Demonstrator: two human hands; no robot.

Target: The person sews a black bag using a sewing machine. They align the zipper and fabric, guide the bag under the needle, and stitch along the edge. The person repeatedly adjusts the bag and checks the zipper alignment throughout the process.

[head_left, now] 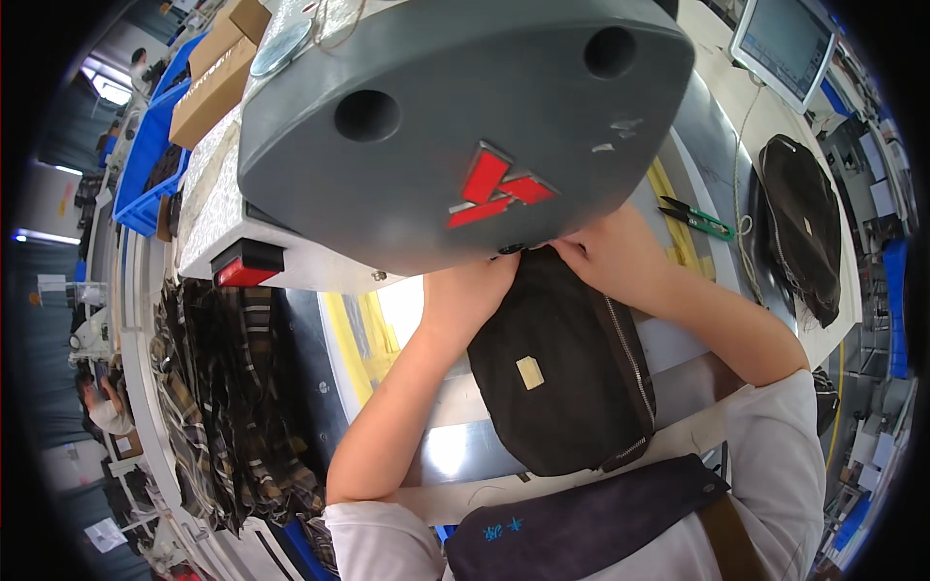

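A dark brown fabric bag (pixel 542 382) with a small pale label and a metal zipper along its right side lies below the grey head of a sewing machine (pixel 407 184). My left hand (pixel 473 295) is at the left of the bag's far end, fingers curled against the cloth. On the other side, my right hand (pixel 605 250) pinches that same end between thumb and fingers. The machine head hides some fingertips of both hands and the spot where the bag meets the machine.
Striped, dark cloth pieces (pixel 237 407) hang in a stack on the left. Green-handled thread snips (pixel 699 219) lie right of the machine, near another dark bag (pixel 802 228). A screen (pixel 787 46) stands far right; blue bins (pixel 145 198) and cardboard boxes (pixel 215 92) stand far left.
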